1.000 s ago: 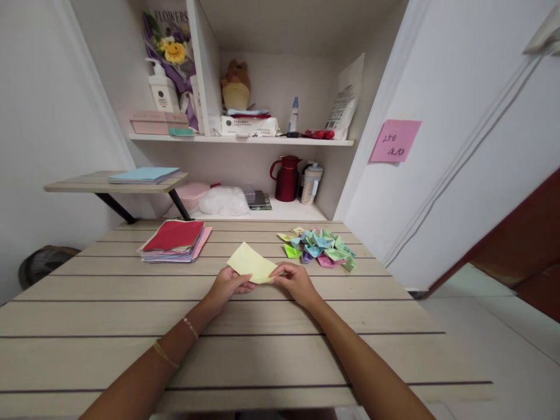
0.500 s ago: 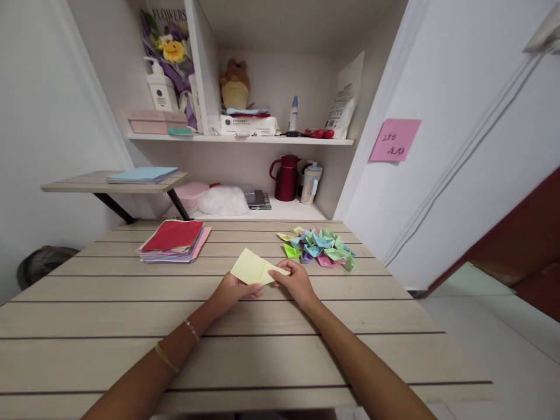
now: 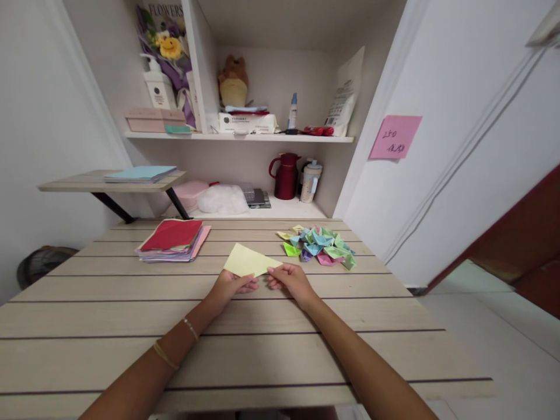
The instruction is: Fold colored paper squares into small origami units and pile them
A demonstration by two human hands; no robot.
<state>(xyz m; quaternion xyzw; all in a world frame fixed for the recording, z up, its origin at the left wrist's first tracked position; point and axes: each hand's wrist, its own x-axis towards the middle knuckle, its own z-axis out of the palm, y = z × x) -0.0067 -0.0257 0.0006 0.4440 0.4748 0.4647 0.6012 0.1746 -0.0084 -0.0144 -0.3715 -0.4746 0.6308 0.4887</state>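
Observation:
A pale yellow sheet of folding paper [image 3: 245,260] is held up over the middle of the table, its outline roughly a triangle tapering to the right. My left hand [image 3: 233,286] pinches its lower left edge, thumb in front. At the right-hand tip, my right hand [image 3: 292,282] grips the paper between thumb and fingers. Behind and to the right lies a heap of small folded paper boats [image 3: 321,245] in green, blue, pink, yellow and purple. To the left sits a stack of square coloured paper [image 3: 172,238] with a red sheet on top.
A small raised shelf [image 3: 87,182] at the back left bears blue paper [image 3: 142,173]. Along the back, a white cabinet holds a dark red jug [image 3: 286,178], a light cup [image 3: 311,184] and a plastic bag [image 3: 222,200]. A pink note [image 3: 395,137] sticks to the right wall.
The paper has moved slightly left and turned, now showing a smooth face instead of the creased one. My left hand has shifted left, a little away from my right hand.

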